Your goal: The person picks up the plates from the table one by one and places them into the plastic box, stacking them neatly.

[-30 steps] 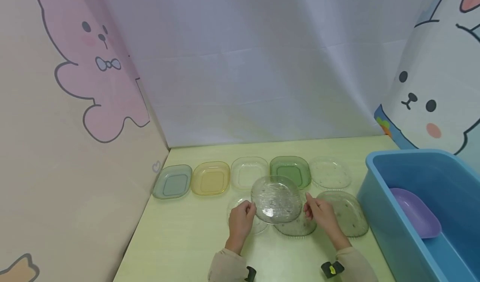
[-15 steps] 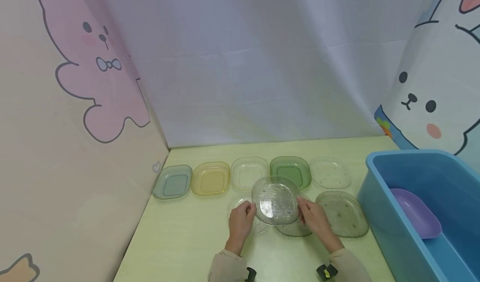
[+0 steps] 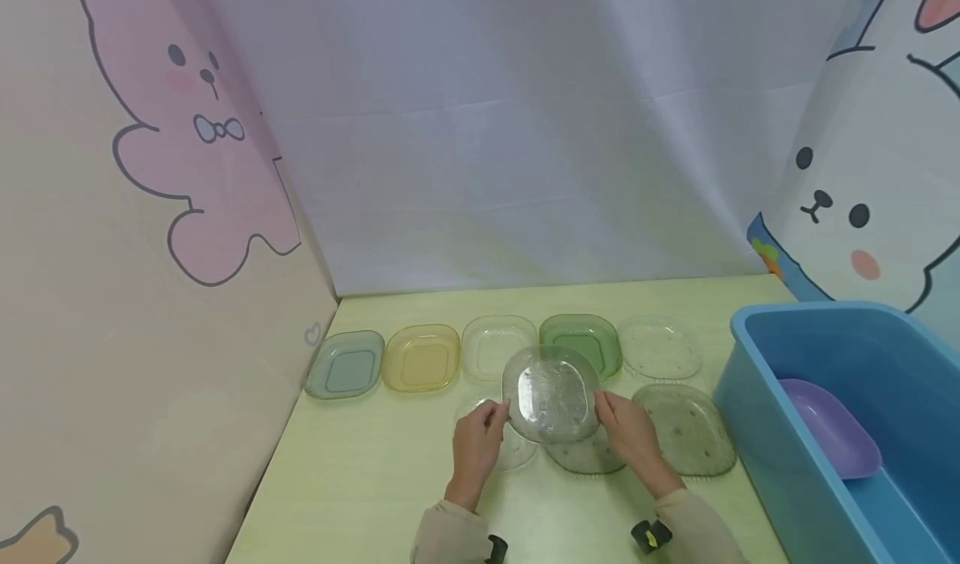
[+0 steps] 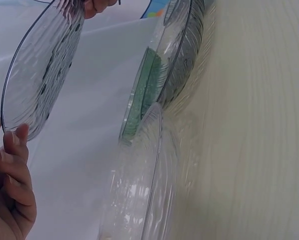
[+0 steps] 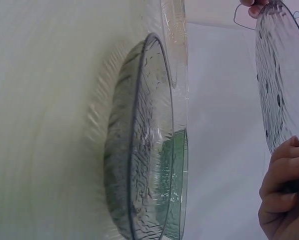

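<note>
A see-through grey plate (image 3: 552,394) with rounded corners is held up over the table between both hands. My left hand (image 3: 477,443) pinches its left edge between thumb and fingers. At the right edge, my right hand (image 3: 632,433) grips the rim the same way. The wrist views show the raised plate's rippled underside (image 4: 44,70), well apart from the plates below. Beneath it, partly covered, lie a clear plate (image 3: 516,454) at left and a grey-tinted plate (image 3: 587,454) in the middle. Another grey plate (image 3: 686,431) lies right of my right hand.
Along the back stand a blue plate (image 3: 345,366), a yellow plate (image 3: 421,359), a clear plate (image 3: 491,343), a green plate (image 3: 581,331) and a second clear plate (image 3: 662,347). At right, a blue tub (image 3: 795,456) holds a purple dish (image 3: 832,431).
My right hand has come left and taken hold of the plate's right edge. The plate has risen slightly and tilted, shifting the shine on it. My left hand keeps its grip.
</note>
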